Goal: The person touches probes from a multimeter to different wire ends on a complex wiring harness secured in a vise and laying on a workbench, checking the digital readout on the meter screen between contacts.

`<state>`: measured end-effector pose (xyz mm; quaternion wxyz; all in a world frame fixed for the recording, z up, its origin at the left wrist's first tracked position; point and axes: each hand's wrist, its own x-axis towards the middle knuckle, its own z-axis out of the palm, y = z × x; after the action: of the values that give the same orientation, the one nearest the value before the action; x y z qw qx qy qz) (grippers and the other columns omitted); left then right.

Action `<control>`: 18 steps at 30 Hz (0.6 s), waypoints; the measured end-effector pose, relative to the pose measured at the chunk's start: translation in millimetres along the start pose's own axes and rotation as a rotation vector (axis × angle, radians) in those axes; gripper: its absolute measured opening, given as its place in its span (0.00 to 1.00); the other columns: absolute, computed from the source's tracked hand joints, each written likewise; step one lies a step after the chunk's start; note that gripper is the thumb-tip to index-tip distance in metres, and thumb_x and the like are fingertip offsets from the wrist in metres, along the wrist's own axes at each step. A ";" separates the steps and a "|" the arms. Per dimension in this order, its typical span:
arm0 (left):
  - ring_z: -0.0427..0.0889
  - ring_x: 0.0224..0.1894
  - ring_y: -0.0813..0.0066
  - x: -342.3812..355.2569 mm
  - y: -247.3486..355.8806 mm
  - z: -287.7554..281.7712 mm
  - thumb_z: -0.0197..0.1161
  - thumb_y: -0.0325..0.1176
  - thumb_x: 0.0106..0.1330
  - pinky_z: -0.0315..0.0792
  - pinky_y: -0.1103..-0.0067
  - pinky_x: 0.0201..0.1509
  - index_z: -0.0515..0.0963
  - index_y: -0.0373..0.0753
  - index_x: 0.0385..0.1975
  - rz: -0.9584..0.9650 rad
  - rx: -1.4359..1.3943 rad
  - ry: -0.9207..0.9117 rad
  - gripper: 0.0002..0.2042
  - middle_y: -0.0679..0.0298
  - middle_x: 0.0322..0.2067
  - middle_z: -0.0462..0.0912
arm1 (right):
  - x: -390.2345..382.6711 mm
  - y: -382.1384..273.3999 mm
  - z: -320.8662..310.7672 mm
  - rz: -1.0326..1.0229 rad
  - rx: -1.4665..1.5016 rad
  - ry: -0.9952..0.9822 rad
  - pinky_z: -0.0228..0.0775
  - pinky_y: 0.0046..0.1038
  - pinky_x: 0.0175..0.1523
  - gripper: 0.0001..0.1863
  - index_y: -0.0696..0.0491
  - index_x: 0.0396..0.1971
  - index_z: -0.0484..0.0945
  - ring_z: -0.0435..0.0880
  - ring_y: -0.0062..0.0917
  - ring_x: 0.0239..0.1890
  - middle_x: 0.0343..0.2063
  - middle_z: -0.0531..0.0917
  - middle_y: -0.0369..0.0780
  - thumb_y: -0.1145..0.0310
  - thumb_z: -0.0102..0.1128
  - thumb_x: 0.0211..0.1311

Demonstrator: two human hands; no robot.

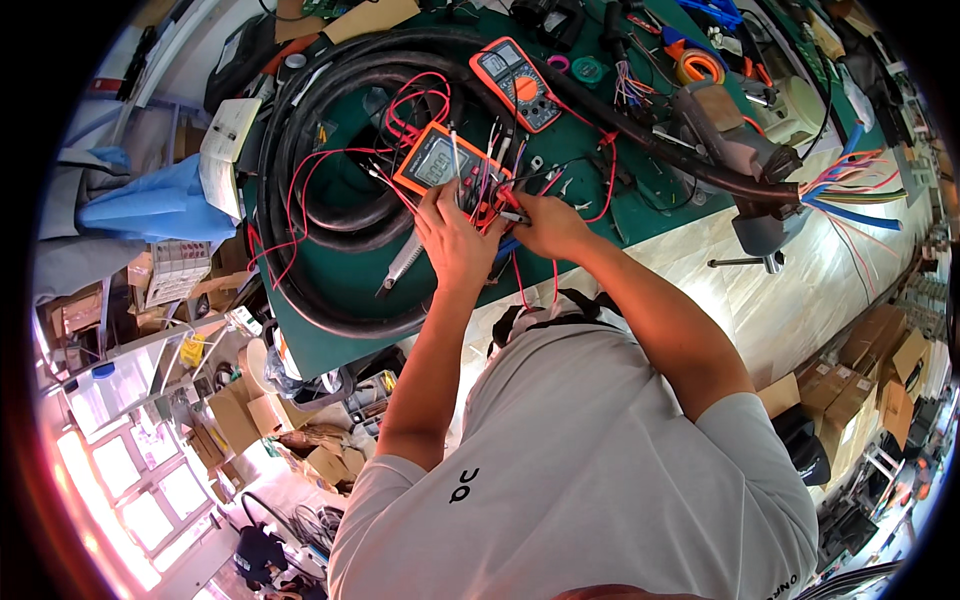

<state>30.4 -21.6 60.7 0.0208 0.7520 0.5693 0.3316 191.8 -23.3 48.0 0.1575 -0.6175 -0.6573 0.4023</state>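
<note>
Both my hands are close together over the front of the green work mat (350,290). My left hand (455,240) is closed around thin coloured wires (487,180), beside an orange meter (432,160) with a lit grey display. My right hand (550,228) pinches a red test clip (506,203) against these wires; the exact contact point is hidden by fingers. A second orange multimeter (518,85) with a dial lies farther back. Under my left wrist rests a grey utility knife (400,266).
A thick black cable (285,225) coils over the mat's left side. Another black cable end (790,190) with splayed coloured wires passes a vise (735,130) at right. Red test leads (300,190) loop across the mat. Orange tape (700,67) lies at the back right.
</note>
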 end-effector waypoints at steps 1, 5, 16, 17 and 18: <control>0.71 0.48 0.50 -0.7 -0.6 1.0 0.73 0.31 0.47 0.65 0.65 0.54 0.64 0.36 0.54 -0.026 -0.008 -0.027 0.33 0.51 0.50 0.65 | 0.5 0.9 0.9 -0.009 0.023 0.006 0.72 0.44 0.46 0.22 0.53 0.48 0.74 0.80 0.47 0.42 0.35 0.83 0.50 0.64 0.57 0.50; 0.71 0.49 0.50 -5.3 -12.6 18.9 0.74 0.30 0.45 0.67 0.65 0.52 0.60 0.32 0.56 -0.189 -0.200 -0.121 0.37 0.48 0.45 0.70 | 4.6 9.3 7.8 -0.041 0.095 0.032 0.72 0.45 0.46 0.19 0.55 0.43 0.76 0.80 0.48 0.41 0.33 0.82 0.52 0.65 0.56 0.50; 0.77 0.35 0.50 -3.7 -26.4 29.0 0.63 0.33 0.58 0.71 0.63 0.39 0.78 0.32 0.32 -0.164 -0.100 -0.101 0.10 0.50 0.32 0.77 | -7.3 16.4 12.9 -0.007 0.045 0.003 0.72 0.44 0.44 0.18 0.53 0.44 0.75 0.81 0.46 0.39 0.31 0.82 0.49 0.66 0.56 0.51; 0.76 0.36 0.50 -4.3 -25.4 26.1 0.64 0.33 0.57 0.70 0.63 0.40 0.78 0.31 0.32 -0.185 -0.125 -0.127 0.10 0.50 0.32 0.76 | -9.8 15.2 11.9 0.011 0.027 -0.001 0.72 0.43 0.44 0.18 0.52 0.44 0.75 0.81 0.45 0.39 0.31 0.83 0.49 0.66 0.55 0.51; 0.76 0.37 0.51 -5.3 -23.2 22.6 0.64 0.32 0.57 0.70 0.64 0.40 0.78 0.31 0.33 -0.205 -0.149 -0.152 0.10 0.50 0.32 0.76 | -11.9 14.5 11.4 0.028 0.008 -0.006 0.72 0.43 0.44 0.17 0.52 0.43 0.75 0.81 0.45 0.39 0.31 0.83 0.48 0.66 0.55 0.51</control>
<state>21.9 -10.3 31.1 0.1534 0.7092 0.6138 0.3110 196.0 -39.5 33.8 0.1525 -0.6247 -0.6474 0.4091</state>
